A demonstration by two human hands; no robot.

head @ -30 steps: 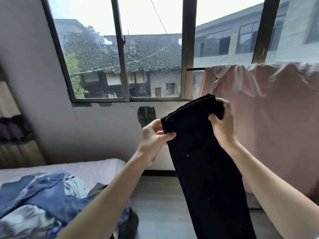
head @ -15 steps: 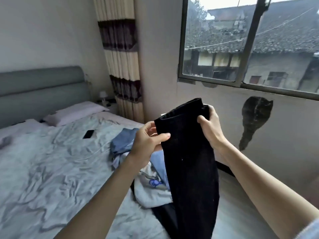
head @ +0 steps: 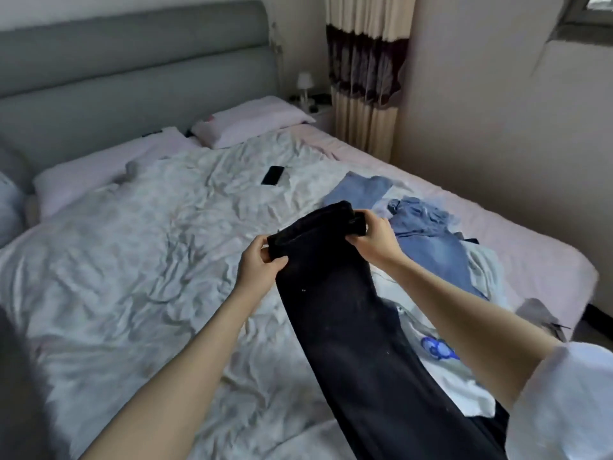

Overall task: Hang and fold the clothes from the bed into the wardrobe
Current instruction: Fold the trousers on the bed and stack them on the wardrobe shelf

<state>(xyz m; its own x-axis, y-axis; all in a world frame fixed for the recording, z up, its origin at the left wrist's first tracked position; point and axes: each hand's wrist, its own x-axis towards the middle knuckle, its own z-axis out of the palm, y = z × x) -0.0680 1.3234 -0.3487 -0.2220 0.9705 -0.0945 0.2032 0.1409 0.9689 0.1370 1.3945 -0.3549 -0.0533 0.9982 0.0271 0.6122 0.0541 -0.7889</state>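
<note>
Both hands hold the black trousers (head: 348, 327) by the waistband above the bed (head: 132, 260). The left hand (head: 260, 265) pinches the near-left corner, thumb over the fabric; the right hand (head: 373, 232) has its fingers curled round the far-right corner. The trousers' long axis runs from the hands down toward the person, legs hanging over the pile of clothes (head: 428, 234) on the bed's right side. Neither hand is nearer; laying them flat would probably mean swinging left.

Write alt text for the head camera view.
Two bare hands, left hand and right hand, grip the waistband of black trousers held over a rumpled bed. Blue and white clothes lie piled to the right; a dark phone rests farther back.
</note>
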